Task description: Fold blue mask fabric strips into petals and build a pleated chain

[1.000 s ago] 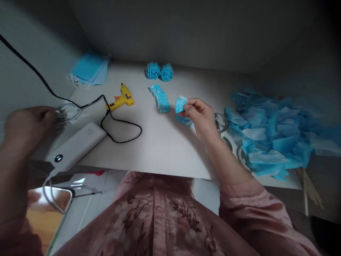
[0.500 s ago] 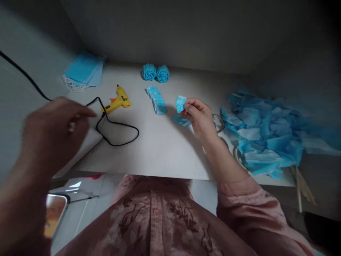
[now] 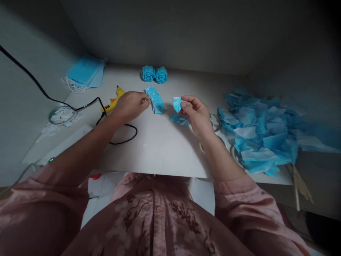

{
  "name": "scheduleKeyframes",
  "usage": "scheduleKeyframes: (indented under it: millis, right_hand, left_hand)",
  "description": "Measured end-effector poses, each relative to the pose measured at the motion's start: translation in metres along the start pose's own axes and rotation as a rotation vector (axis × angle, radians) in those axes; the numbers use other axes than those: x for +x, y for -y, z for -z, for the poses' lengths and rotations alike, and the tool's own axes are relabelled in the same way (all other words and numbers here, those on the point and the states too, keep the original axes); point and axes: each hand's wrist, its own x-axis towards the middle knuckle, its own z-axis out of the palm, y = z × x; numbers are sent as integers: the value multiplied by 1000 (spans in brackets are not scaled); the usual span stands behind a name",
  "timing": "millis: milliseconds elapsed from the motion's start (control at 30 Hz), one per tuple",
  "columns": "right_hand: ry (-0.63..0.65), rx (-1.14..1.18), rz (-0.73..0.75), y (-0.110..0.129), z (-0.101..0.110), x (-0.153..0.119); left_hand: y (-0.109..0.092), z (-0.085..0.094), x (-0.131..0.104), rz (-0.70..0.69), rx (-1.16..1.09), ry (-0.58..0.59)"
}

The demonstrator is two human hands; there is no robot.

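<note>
My right hand [image 3: 197, 113] pinches a small folded piece of light-blue mask fabric [image 3: 177, 104] between thumb and fingertips, held above the table. Just below it lies another blue fabric piece [image 3: 179, 120] with white strips on it. My left hand [image 3: 134, 105] is closed, thumb against fingers, in front of the glue gun. Whatever may be in those fingers is too small to make out. Beside its fingertips lies an overlapping row of blue fabric pieces [image 3: 155, 99]. Two blue fabric roses [image 3: 154, 74] sit side by side behind that row.
A yellow glue gun [image 3: 109, 106] with a black cord [image 3: 136, 132] is partly behind my left hand. Face masks [image 3: 86, 73] are stacked back left. White scraps [image 3: 62, 115] fill a round dish. On the right are a heap of blue fabric [image 3: 263, 128], tape rolls [image 3: 216, 122] and sticks [image 3: 298, 185].
My left hand has swung from the far left to the middle, beside the row of blue pieces. This uncovers the dish of scraps. My right hand keeps its piece almost in place.
</note>
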Motion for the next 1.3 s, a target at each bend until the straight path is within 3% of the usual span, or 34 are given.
scheduleKeyframes:
  millis: [233,333,633,800,900,1067,1300]
  right_hand:
    - [164,-176,62,-2,-8,-5]
    - [199,-209,83,-3,-10,-7]
    - [206,-199,67,1,-9,-9]
    - [227,-175,14,-2,-10,-9]
    - [280,-228,2,-5,-10,-8]
    - [370,-441,4,0,-14,-4]
    - [352,-669,41,-1,-23,18]
  left_hand:
    - [-32,-4,-13,100,-374,81]
    - [-38,-8,-14,81,-430,77]
    - [-29,-30,-9,86,-447,87]
    - [-26,-33,-16,140,-496,29]
    - [-27,-31,-27,185,-521,75]
    - [-24,-23,-39,208,-355,165]
    - [-13,-32,-16,172,-35,83]
